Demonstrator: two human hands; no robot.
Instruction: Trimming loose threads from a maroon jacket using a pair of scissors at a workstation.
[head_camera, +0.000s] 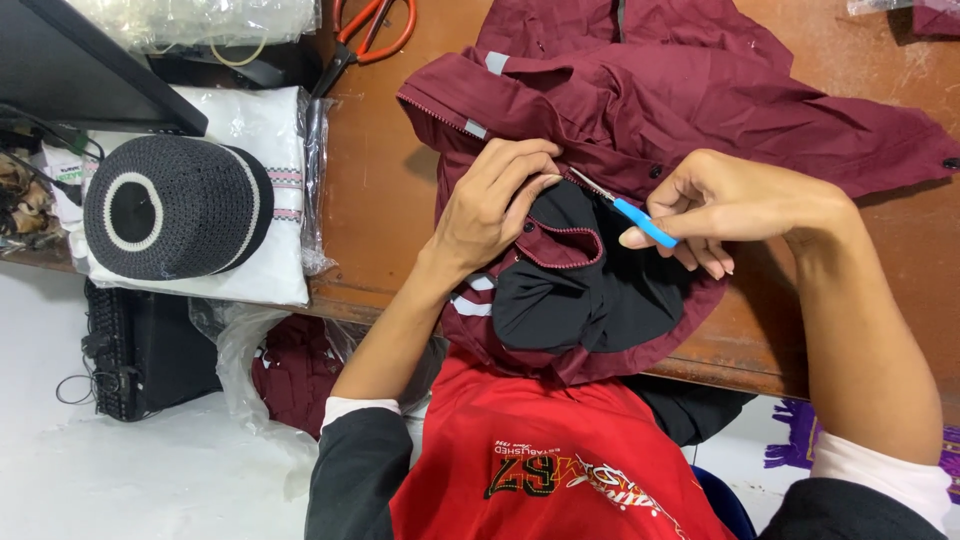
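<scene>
Maroon garment (680, 110), spread on wooden table (380, 200): seam pinched by left hand (490, 205); blue-handled seam ripper (628, 210) clasped in right hand (735, 205), at three o'clock. Zipper seam partly opened, remainder stitched. Orange scissors (372, 30) at eleven o'clock.

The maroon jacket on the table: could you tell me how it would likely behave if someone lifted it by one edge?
The maroon jacket would probably flop and drape, since it already lies in soft folds. It likely slides easily on the wooden table. Part hangs over the edge, so it might slip off if the left hand lets go.
</scene>
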